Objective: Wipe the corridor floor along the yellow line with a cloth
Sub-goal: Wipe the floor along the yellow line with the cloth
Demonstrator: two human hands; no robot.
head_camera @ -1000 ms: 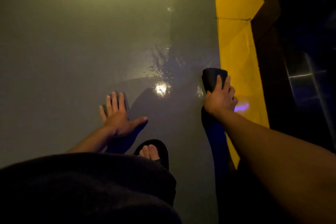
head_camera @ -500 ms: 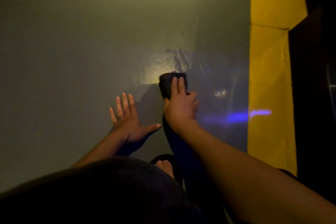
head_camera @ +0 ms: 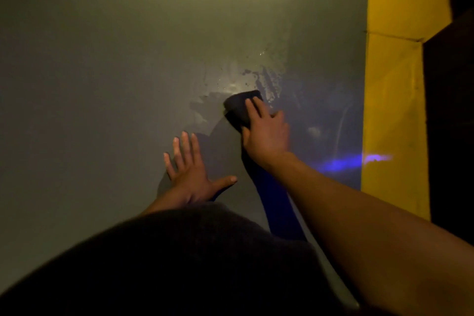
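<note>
Right hand (head_camera: 266, 133): fingers (head_camera: 252, 108) lie flat, pressing the dark cloth (head_camera: 241, 109) onto the wet patch (head_camera: 259, 79) of the floor (head_camera: 102, 72), well left of the yellow line (head_camera: 392, 100). Left hand (head_camera: 191, 174): fingers spread on the floor, likely bracing body weight.

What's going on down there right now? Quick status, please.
Right hand presses the dark cloth on the wet patch. Left hand flat on the floor, fingers spread. Yellow line off to the right. Nothing in the way.
</note>
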